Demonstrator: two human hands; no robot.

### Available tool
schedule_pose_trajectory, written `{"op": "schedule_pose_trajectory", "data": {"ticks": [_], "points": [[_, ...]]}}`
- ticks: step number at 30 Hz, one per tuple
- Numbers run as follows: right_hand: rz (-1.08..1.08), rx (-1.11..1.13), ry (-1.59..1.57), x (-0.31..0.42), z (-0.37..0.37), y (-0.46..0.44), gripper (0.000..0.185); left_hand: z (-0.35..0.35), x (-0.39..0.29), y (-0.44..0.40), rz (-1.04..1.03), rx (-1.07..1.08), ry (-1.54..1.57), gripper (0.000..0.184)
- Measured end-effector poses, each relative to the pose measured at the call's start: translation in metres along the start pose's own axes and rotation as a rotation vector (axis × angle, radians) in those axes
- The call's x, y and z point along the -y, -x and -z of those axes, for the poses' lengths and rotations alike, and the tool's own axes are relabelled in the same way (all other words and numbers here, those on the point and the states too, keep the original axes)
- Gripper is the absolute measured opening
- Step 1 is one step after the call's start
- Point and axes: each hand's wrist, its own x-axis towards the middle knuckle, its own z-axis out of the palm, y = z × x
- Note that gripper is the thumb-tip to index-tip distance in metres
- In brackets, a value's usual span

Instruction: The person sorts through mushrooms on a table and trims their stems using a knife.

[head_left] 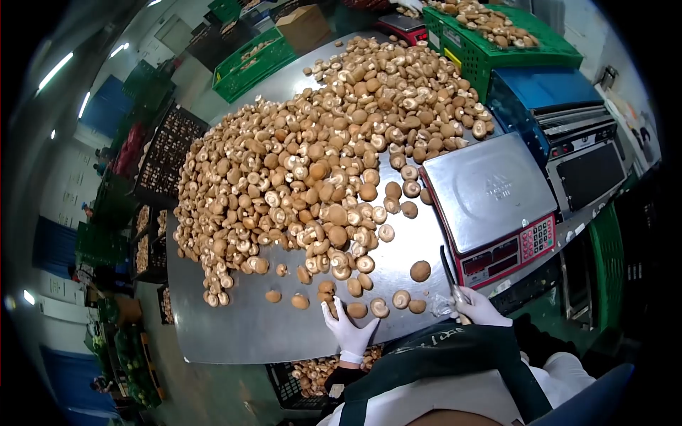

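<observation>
My left hand point(348, 332), in a white glove, reaches over the near edge of the steel table point(249, 334). Its fingers are spread, with the fingertips at a brown mushroom point(326, 287) and the thumb out to the side. Another mushroom point(356, 310) lies close beside the thumb. My right hand point(484, 309), also gloved, is closed round a slim knife-like tool point(448, 266) whose dark end points away from me. A crumpled piece of clear plastic point(442, 306) sits by that hand. Several loose mushrooms point(420, 270) lie between my hands.
A large heap of mushrooms point(284, 170) covers much of the table. To the right stands a red scale point(497, 188), with a blue-topped machine point(547, 92) behind it. Green crates point(469, 57) stand at the back; a black crate of mushrooms point(284, 387) is below the near edge.
</observation>
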Motion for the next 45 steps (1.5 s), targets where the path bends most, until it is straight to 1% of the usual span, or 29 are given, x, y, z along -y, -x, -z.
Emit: {"op": "schedule_pose_trajectory", "data": {"ticks": [2,6,7,10,11,12,14,15,16,18,19,20,22,24,25,26,28,29,30,32,34,35,37,38,40,41,42,44,45], "points": [[0.268,-0.096,-0.061,-0.013,-0.013,-0.029,0.047,0.003,0.005,-0.002,-0.017,0.019,-0.006,0.112],[0.360,-0.261,0.048,-0.009,-0.045,-0.031,0.061,0.007,0.019,-0.005,-0.048,0.056,-0.021,0.114],[0.363,-0.262,0.046,-0.010,-0.045,-0.030,0.061,0.009,0.021,-0.005,-0.052,0.063,-0.019,0.114],[0.464,-0.377,1.014,0.000,-0.042,-0.017,0.074,0.012,0.027,-0.005,-0.042,0.061,-0.012,0.114],[0.250,-0.337,0.975,0.018,-0.049,-0.006,0.072,0.015,0.028,-0.005,-0.009,0.045,-0.054,0.115],[0.253,-0.334,0.982,0.034,-0.056,0.001,0.072,0.017,0.030,-0.005,0.027,0.026,-0.095,0.115],[0.101,-0.317,1.447,0.052,-0.066,0.007,0.066,0.023,0.039,-0.010,0.010,-0.022,-0.099,0.117],[0.249,-0.365,1.543,0.053,-0.068,0.005,0.064,0.028,0.041,-0.015,0.011,-0.057,-0.142,0.119],[0.254,-0.363,1.549,0.059,-0.072,0.004,0.064,0.034,0.044,-0.019,0.011,-0.092,-0.185,0.121],[0.641,-0.267,1.605,0.080,-0.080,0.002,0.066,0.043,0.057,-0.031,0.064,-0.092,-0.272,0.131],[0.714,-0.158,1.611,0.084,-0.081,-0.008,0.076,0.047,0.063,-0.037,0.099,-0.064,-0.280,0.135],[0.761,-0.159,1.718,0.083,-0.083,-0.019,0.090,0.050,0.070,-0.044,0.134,-0.037,-0.289,0.138],[0.690,-0.074,1.903,0.080,-0.087,-0.041,0.100,0.048,0.098,-0.057,0.150,0.002,-0.299,0.144],[0.694,0.077,1.917,0.073,-0.088,-0.063,0.107,0.049,0.118,-0.070,0.141,0.123,-0.190,0.143],[0.703,0.129,1.940,0.074,-0.092,-0.065,0.107,0.047,0.122,-0.075,0.078,0.102,-0.240,0.140],[0.708,0.182,1.960,0.074,-0.097,-0.066,0.107,0.046,0.127,-0.078,0.086,0.098,-0.242,0.140],[0.769,0.166,1.990,0.064,-0.095,-0.070,0.105,0.049,0.123,-0.092,-0.178,0.177,-0.093,0.130],[0.767,0.133,1.991,0.062,-0.093,-0.068,0.104,0.048,0.115,-0.095,-0.287,0.104,0.087,0.119],[0.765,0.099,1.992,0.062,-0.091,-0.067,0.104,0.045,0.105,-0.092,-0.235,0.158,0.186,0.115],[0.666,0.172,1.871,0.067,-0.089,-0.063,0.091,0.042,0.085,-0.086,-0.216,0.201,0.257,0.115],[0.610,0.232,1.766,0.060,-0.084,-0.066,0.085,0.033,0.070,-0.074,-0.296,0.184,0.204,0.115],[0.605,0.233,1.766,0.055,-0.086,-0.070,0.085,0.029,0.063,-0.068,-0.306,0.185,0.250,0.116],[0.673,0.206,1.608,0.046,-0.096,-0.078,0.084,0.020,0.051,-0.060,-0.336,0.224,0.300,0.117],[0.623,0.210,1.495,0.048,-0.104,-0.082,0.090,0.017,0.043,-0.053,-0.346,0.249,0.224,0.115],[0.799,0.084,1.267,0.049,-0.113,-0.098,0.096,0.010,0.043,-0.048,-0.292,0.159,0.313,0.110],[0.615,0.140,1.156,0.053,-0.115,-0.104,0.105,0.006,0.044,-0.048,-0.313,0.163,0.295,0.108],[0.612,0.146,1.155,0.062,-0.122,-0.104,0.105,0.005,0.041,-0.048,-0.330,0.168,0.278,0.105],[0.507,0.307,1.102,0.068,-0.133,-0.103,0.107,0.001,0.034,-0.046,-0.255,0.277,0.398,0.101],[0.602,0.308,1.026,0.064,-0.131,-0.108,0.105,0.000,0.028,-0.047,-0.278,0.253,0.424,0.100]]}}
